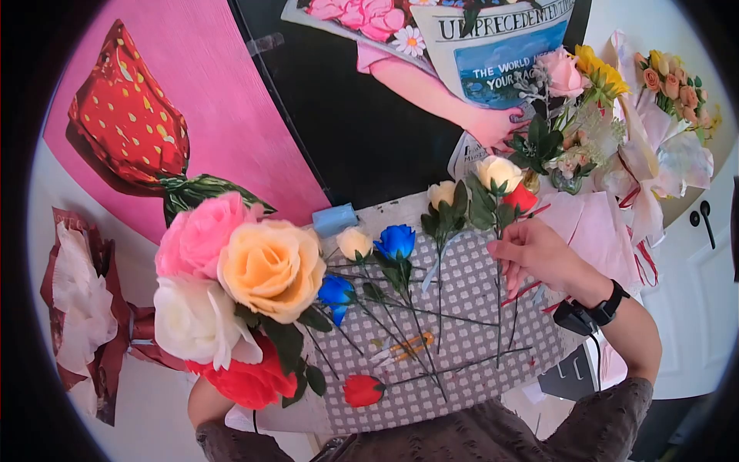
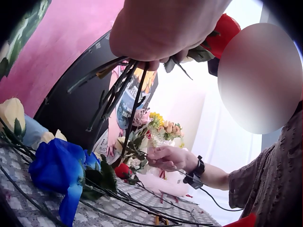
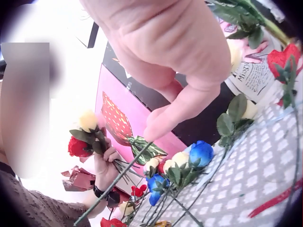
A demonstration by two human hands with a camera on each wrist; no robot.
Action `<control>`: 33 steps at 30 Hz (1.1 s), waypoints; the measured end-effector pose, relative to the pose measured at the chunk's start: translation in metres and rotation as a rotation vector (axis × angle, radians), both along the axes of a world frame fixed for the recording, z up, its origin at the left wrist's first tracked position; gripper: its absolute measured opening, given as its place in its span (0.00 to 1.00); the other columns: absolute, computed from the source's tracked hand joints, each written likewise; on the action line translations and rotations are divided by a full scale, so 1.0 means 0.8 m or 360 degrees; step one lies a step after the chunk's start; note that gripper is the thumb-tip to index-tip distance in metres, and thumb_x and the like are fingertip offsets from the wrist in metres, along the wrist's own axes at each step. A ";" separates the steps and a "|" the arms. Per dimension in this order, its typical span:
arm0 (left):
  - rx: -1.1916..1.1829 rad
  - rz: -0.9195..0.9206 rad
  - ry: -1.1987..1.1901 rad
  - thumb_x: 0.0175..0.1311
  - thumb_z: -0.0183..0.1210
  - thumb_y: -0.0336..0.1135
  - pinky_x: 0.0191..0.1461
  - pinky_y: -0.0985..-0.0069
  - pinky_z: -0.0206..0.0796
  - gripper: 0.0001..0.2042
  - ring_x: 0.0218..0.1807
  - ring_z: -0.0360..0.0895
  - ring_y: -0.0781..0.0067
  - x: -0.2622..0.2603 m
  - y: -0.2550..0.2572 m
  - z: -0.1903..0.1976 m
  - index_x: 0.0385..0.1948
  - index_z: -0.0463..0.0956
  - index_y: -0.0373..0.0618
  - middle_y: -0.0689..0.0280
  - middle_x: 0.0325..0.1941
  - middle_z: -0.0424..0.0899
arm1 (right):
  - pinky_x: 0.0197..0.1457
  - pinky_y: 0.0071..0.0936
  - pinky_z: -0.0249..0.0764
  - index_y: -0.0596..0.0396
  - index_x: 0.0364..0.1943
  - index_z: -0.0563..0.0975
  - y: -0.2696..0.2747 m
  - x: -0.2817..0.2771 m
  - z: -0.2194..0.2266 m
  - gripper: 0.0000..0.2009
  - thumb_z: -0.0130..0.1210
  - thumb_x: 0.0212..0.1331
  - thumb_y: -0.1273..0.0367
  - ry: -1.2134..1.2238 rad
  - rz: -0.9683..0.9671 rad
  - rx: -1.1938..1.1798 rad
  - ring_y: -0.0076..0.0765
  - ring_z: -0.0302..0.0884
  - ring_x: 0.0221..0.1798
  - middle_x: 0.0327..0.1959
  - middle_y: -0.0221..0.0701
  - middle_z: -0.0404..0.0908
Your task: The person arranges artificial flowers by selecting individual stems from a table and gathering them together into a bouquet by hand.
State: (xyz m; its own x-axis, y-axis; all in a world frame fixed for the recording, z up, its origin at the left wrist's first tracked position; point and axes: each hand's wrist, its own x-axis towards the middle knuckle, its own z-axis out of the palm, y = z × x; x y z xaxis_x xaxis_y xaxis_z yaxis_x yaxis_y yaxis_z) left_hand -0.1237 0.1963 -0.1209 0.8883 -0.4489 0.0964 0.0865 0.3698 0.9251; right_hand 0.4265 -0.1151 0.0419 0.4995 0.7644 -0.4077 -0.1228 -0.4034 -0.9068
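My left hand (image 3: pixel 106 161) grips the stems of a bunch of artificial roses; in the head view the blooms hide it. Large pink (image 1: pixel 204 235), peach (image 1: pixel 273 269), white (image 1: pixel 196 323) and red (image 1: pixel 250 377) heads fill that bunch, and bare stem ends (image 2: pixel 111 101) stick out below the fist in the left wrist view. Over the right side of the table, my right hand (image 1: pixel 539 254) pinches the green stem (image 3: pixel 113 182) of a cream rose (image 1: pixel 499 174) between thumb and fingers. That bloom stands above the hand, its leaves just under it.
On the checked cloth (image 1: pixel 462 377) lie blue roses (image 1: pixel 396 242), cream roses (image 1: pixel 354 243), a red rose (image 1: pixel 363 390) and orange-handled scissors (image 1: pixel 412 346). Vases of flowers (image 1: pixel 566 181) and pink wrapping paper (image 1: pixel 589 231) stand back right. A wrapped bundle (image 1: pixel 85 308) is at left.
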 end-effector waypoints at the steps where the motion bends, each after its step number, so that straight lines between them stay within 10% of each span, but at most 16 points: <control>1: -0.0015 0.0005 0.0018 0.70 0.49 0.51 0.67 0.71 0.61 0.27 0.66 0.65 0.69 -0.001 0.004 0.003 0.66 0.58 0.49 0.60 0.68 0.64 | 0.18 0.29 0.80 0.68 0.22 0.71 0.004 -0.004 0.000 0.15 0.53 0.64 0.70 0.0012 0.0002 -0.0014 0.32 0.79 0.18 0.18 0.36 0.75; 12: -0.0085 0.0051 0.0126 0.69 0.50 0.51 0.68 0.72 0.60 0.28 0.67 0.64 0.69 -0.006 -0.005 0.005 0.66 0.58 0.49 0.61 0.68 0.63 | 0.20 0.27 0.80 0.68 0.27 0.70 0.051 -0.024 -0.075 0.14 0.55 0.64 0.68 -0.0484 0.0229 -0.0192 0.31 0.81 0.19 0.19 0.38 0.77; 21: 0.0055 0.0338 0.0122 0.69 0.50 0.52 0.68 0.72 0.60 0.28 0.67 0.64 0.69 0.084 -0.028 0.080 0.66 0.58 0.49 0.61 0.69 0.63 | 0.25 0.20 0.77 0.63 0.32 0.73 0.057 -0.084 0.021 0.08 0.59 0.61 0.71 -0.0210 -0.0018 0.0885 0.29 0.82 0.22 0.23 0.35 0.79; 23: 0.0079 0.0354 0.0106 0.69 0.50 0.52 0.68 0.72 0.59 0.28 0.67 0.64 0.69 0.092 -0.027 0.088 0.66 0.58 0.49 0.61 0.69 0.62 | 0.31 0.24 0.79 0.64 0.31 0.73 0.063 -0.103 0.034 0.03 0.53 0.61 0.80 -0.0928 0.0194 0.1085 0.30 0.82 0.24 0.26 0.34 0.78; 27: 0.0133 0.0394 0.0062 0.69 0.50 0.52 0.68 0.73 0.59 0.28 0.67 0.63 0.69 0.102 -0.034 0.097 0.67 0.58 0.49 0.61 0.69 0.62 | 0.47 0.29 0.78 0.61 0.45 0.72 0.085 -0.108 0.008 0.13 0.56 0.57 0.83 -0.1124 0.0416 0.1234 0.33 0.80 0.45 0.38 0.37 0.79; 28: 0.0146 0.0406 0.0045 0.69 0.50 0.52 0.68 0.73 0.59 0.28 0.67 0.63 0.69 0.112 -0.037 0.100 0.67 0.57 0.49 0.61 0.69 0.62 | 0.42 0.35 0.79 0.55 0.39 0.81 0.097 -0.111 0.005 0.11 0.62 0.49 0.74 -0.1709 0.0190 0.1298 0.50 0.82 0.36 0.35 0.38 0.83; 32: 0.0209 0.0466 -0.0039 0.69 0.50 0.52 0.68 0.73 0.59 0.28 0.67 0.63 0.69 0.198 -0.043 0.135 0.67 0.57 0.50 0.61 0.69 0.62 | 0.57 0.32 0.75 0.54 0.54 0.73 0.097 -0.118 0.011 0.21 0.62 0.56 0.70 -0.1300 0.0301 0.1491 0.37 0.79 0.53 0.52 0.36 0.79; 33: 0.0222 0.0483 -0.0059 0.69 0.50 0.52 0.68 0.73 0.59 0.28 0.67 0.63 0.69 0.225 -0.045 0.148 0.67 0.57 0.50 0.61 0.69 0.62 | 0.61 0.32 0.71 0.53 0.58 0.69 0.092 -0.115 0.018 0.22 0.58 0.60 0.69 -0.0132 0.0639 0.1731 0.35 0.75 0.58 0.58 0.36 0.74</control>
